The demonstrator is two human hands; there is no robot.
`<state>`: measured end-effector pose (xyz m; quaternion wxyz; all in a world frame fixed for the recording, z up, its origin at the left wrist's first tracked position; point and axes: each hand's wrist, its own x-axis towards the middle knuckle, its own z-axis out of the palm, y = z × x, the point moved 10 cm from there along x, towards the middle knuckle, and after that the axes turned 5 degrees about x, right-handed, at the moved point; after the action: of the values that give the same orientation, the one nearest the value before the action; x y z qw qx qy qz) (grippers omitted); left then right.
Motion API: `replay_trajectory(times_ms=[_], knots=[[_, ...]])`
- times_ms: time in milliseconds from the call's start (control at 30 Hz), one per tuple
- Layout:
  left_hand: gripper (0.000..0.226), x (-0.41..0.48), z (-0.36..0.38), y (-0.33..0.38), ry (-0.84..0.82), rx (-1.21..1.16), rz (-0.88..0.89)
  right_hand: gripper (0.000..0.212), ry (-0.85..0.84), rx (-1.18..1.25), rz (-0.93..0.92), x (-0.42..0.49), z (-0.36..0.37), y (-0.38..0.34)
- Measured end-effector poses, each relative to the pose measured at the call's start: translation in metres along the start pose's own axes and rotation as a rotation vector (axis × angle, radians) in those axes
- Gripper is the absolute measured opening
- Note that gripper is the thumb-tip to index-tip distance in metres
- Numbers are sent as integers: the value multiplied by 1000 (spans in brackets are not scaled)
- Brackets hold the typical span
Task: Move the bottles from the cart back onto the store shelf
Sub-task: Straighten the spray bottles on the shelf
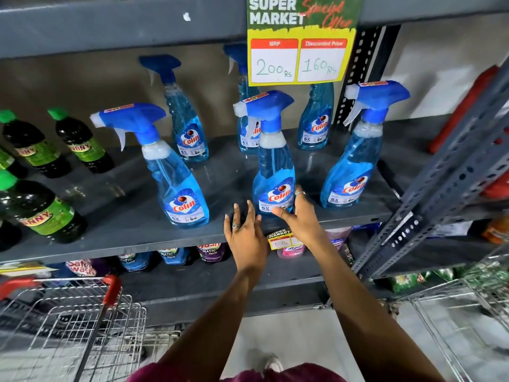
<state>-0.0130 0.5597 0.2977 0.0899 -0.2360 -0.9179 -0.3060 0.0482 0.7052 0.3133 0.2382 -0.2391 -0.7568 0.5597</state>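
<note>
The middle spray bottle [274,172] stands near the shelf [137,230] front edge; the right hand [300,216] loosely cups its base, and the left hand [245,230] hovers open and empty beside it. Best to nudge it farther in, label forward, level with its neighbours.

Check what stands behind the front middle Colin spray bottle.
Behind the front middle bottle another Colin bottle stands at the back; the front bottle hides its lower right side, and the price sign covers part of its top.

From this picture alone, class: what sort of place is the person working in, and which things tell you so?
Most likely a supermarket aisle. A price sign reading "Super Market" hangs from a metal shelf lined with identical spray bottles, and a wire cart stands below.
</note>
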Motion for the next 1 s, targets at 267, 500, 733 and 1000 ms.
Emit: replay_trajectory(times_ms=[267,500,733,1000], knots=[[43,1,-2,0,11,16,15,49,32,-6,-6,-1,0,-2],[46,2,2,-2,-2,71,22,50,33,-29,7,-4,1,-6],[47,0,0,2,-31,89,8,57,49,-125,21,-11,-1,-19],[58,-27,-56,-3,-30,62,330,60,347,-281,-117,-88,3,-62]])
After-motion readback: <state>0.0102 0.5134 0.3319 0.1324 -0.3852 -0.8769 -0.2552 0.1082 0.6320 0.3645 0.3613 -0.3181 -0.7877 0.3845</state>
